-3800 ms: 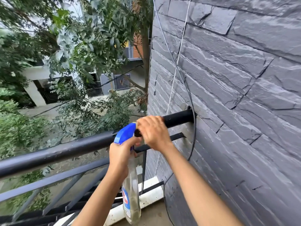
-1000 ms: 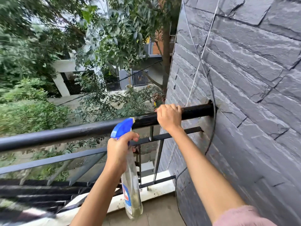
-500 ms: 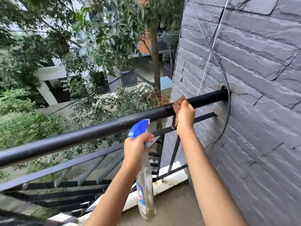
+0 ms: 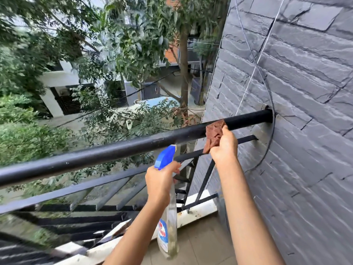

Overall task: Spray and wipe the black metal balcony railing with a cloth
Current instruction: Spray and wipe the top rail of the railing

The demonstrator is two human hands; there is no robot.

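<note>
both hands busy: right hand [image 4: 225,148] grips brown cloth [image 4: 214,135] on railing [image 4: 114,152]; left hand [image 4: 159,181] holds spray bottle [image 4: 168,234].

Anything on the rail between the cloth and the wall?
Nothing visible: the black metal top rail is bare from the brown cloth in the right hand to the grey stone wall, where a black cable crosses.

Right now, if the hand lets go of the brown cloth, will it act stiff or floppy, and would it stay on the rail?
Probably floppy: the brown cloth bunches in folds and hangs limp from the right hand. Likely light, since that loose grip alone holds it up. It might slip off, since the top rail is round and looks smooth.
</note>
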